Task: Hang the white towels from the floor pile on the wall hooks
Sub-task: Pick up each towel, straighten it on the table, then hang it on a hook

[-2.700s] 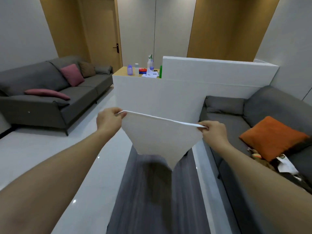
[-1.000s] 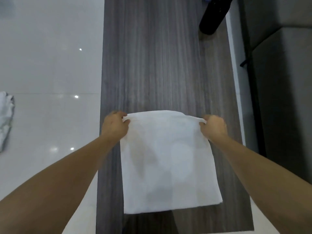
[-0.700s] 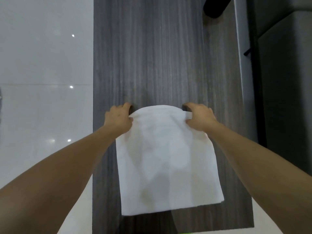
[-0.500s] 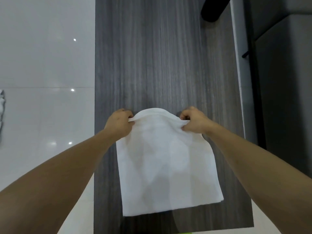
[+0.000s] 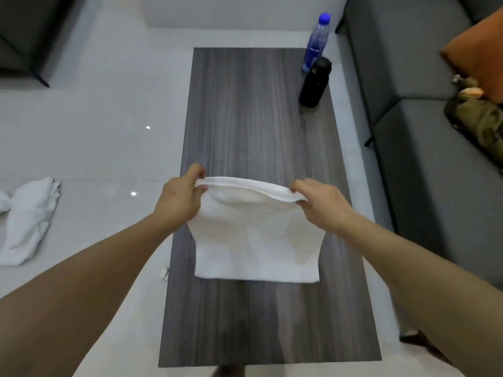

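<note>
1. A white towel (image 5: 257,240) lies on the dark wooden table (image 5: 255,118), its far edge lifted off the surface.
2. The left hand (image 5: 179,198) pinches the far-left corner; the right hand (image 5: 322,204) grips the far-right corner with curled fingers.
3. A black bottle (image 5: 315,81) and a clear bottle with a blue cap (image 5: 317,42) stand at the table's far right.
4. More crumpled white towels (image 5: 27,219) lie on the pale floor, well left of the table.
5. A grey sofa (image 5: 424,131) runs along the right, carrying an orange cushion (image 5: 476,50).
</note>
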